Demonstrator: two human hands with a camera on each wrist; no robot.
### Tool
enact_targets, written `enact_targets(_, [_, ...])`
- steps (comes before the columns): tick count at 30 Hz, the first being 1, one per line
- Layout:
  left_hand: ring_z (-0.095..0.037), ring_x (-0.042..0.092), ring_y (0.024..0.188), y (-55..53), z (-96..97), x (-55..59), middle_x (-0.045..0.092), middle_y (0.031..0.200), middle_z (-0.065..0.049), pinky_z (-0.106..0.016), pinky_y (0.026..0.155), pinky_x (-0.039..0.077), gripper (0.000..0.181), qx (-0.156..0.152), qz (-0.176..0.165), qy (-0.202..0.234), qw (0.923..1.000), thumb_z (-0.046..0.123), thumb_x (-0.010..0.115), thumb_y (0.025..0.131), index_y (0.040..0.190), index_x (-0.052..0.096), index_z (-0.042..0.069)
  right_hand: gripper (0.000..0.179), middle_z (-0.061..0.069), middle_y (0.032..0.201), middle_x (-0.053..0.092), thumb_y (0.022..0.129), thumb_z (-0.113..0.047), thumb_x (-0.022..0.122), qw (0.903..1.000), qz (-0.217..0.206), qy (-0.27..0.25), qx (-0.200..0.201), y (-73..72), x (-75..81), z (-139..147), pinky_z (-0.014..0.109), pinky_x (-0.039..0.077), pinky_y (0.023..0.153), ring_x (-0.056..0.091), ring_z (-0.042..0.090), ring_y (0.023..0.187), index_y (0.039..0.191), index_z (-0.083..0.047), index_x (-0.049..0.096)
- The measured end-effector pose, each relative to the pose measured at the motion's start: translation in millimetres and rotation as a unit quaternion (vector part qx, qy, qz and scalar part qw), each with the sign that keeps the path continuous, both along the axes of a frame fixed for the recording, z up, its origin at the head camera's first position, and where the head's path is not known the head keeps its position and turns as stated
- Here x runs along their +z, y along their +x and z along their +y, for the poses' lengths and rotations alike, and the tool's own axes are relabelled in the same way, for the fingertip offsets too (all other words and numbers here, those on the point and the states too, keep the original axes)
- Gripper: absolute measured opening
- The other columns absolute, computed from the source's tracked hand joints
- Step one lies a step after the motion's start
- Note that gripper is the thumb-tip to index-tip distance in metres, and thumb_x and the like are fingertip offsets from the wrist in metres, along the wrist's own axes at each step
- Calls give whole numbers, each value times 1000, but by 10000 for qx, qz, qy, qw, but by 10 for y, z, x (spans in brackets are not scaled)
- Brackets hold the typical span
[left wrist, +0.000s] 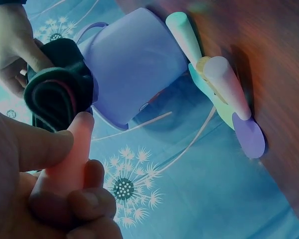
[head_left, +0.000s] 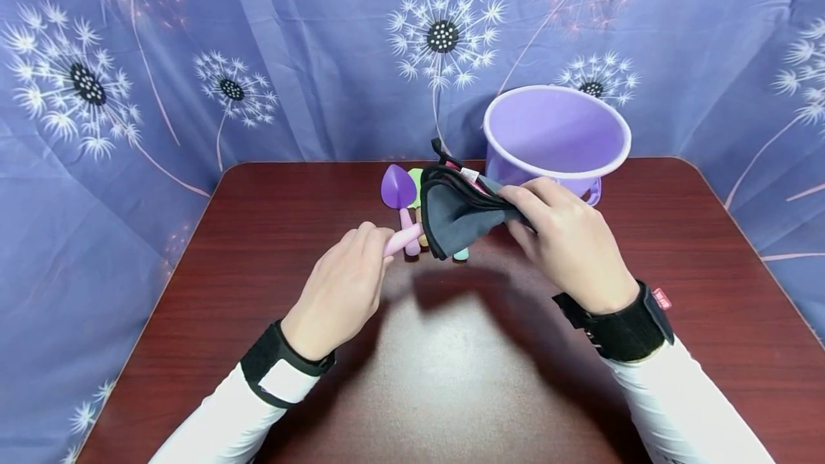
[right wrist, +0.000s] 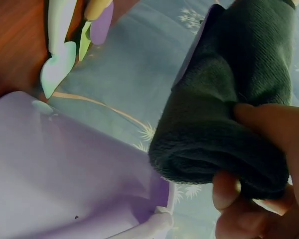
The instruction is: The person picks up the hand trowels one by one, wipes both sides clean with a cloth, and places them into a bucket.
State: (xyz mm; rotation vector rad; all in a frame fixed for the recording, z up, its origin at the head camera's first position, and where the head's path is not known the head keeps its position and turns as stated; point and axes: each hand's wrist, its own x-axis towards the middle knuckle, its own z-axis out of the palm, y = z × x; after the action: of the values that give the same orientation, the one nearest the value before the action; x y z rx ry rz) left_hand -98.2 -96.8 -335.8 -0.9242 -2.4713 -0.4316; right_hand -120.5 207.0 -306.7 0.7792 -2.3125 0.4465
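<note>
My left hand (head_left: 341,285) grips the pink handle of a small garden tool (head_left: 404,238), thumb along its top in the left wrist view. The tool's far end lies behind a folded dark grey cloth (head_left: 451,213). A purple edge (right wrist: 194,52) shows past the cloth in the right wrist view. With thumb and fingers my right hand (head_left: 570,245) pinches the cloth's right end, above the table. Close beyond both hands lie a purple trowel (head_left: 398,187) with a pink handle, a green tool (head_left: 416,177) with a tan handle and a mint trowel (right wrist: 60,64).
A large purple bucket (head_left: 557,131) stands at the back right of the brown table (head_left: 277,192), just past my right hand. Behind the table's far edge hangs a blue curtain (head_left: 335,56) with a dandelion print.
</note>
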Motion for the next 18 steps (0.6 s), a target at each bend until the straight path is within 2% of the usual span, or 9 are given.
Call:
enact_targets(4, [-20,41,71,-1,5,1,43,85,-5,-30,59,37,17,-27,-80,30,10000,15,58,100,110,53,1,37,6,103,63,84,-3,70,9996,-120,86,249,0,3,-6,43,49,78,60,24,91,120,-9,68])
enact_targets(9, [-19,42,72,6,24,0,44,86,-5,-29,59,37,16,-57,-156,26,9999,14,59,99,108,52,2,35,2,101,62,85,-6,72,9980,-371,31,516,15,-22,-67,38,49,76,59,17,87,120,-9,68])
enact_targets(15, [-22,44,73,10,52,-17,45,86,-5,-32,61,39,15,-99,13,71,9999,14,56,102,108,53,1,36,1,103,64,85,-5,73,9934,-824,-387,698,34,-64,-141,34,49,77,60,14,90,120,-8,67])
enact_targets(18, [-22,45,75,17,60,-22,44,86,-5,-32,62,40,15,-54,-33,33,10000,14,54,103,110,52,1,32,-1,102,64,87,-6,70,9901,-1028,-657,691,32,-81,-184,29,46,76,58,11,88,119,-8,68])
